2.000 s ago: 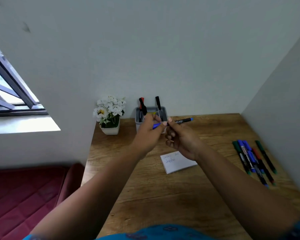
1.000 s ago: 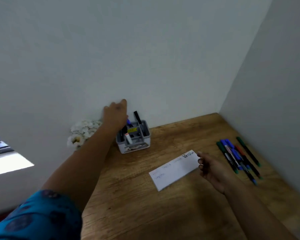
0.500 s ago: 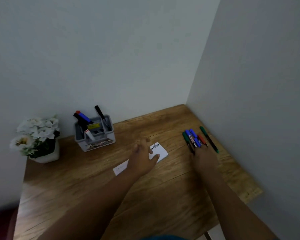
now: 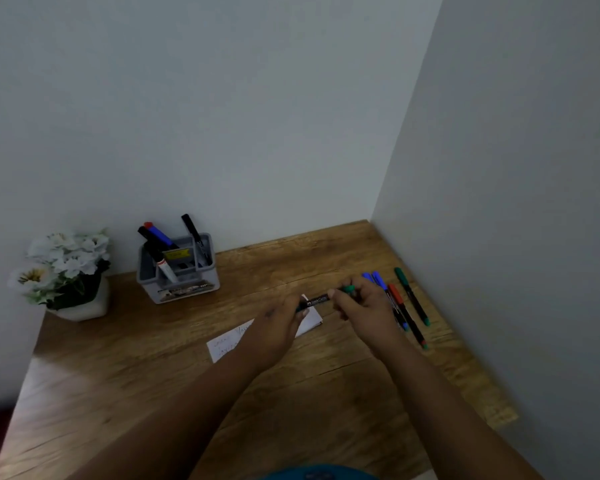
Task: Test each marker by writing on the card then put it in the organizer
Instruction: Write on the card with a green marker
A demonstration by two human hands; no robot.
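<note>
1. Both hands have come together above the white paper card [image 4: 309,323] since half a second ago, when the left lay flat on it and the right reached into the loose markers; they now share a black-barrelled marker with a green cap [image 4: 321,300].
2. Left hand [image 4: 278,327] is closed around the marker's left end, fingers curled over the barrel.
3. Right hand [image 4: 364,310] pinches the right end, fingertips at the green cap.
4. Its long axis runs nearly level across the view, parallel to the desk's back edge, cap end pointing right and slightly away, white lettering facing up.
5. It is held just above the card, which lies flat near the middle of the wooden desk [image 4: 153,393] with handwriting on its left half.
6. Four loose markers [image 4: 407,306] in blue, red and green lie side by side near the right edge, partly hidden by the right hand.
7. At the back edge stands a grey plastic organizer [image 4: 179,275] holding several markers that lean left and right.
8. A white pot of white flowers [image 4: 66,271] sits at the back-left corner.
</note>
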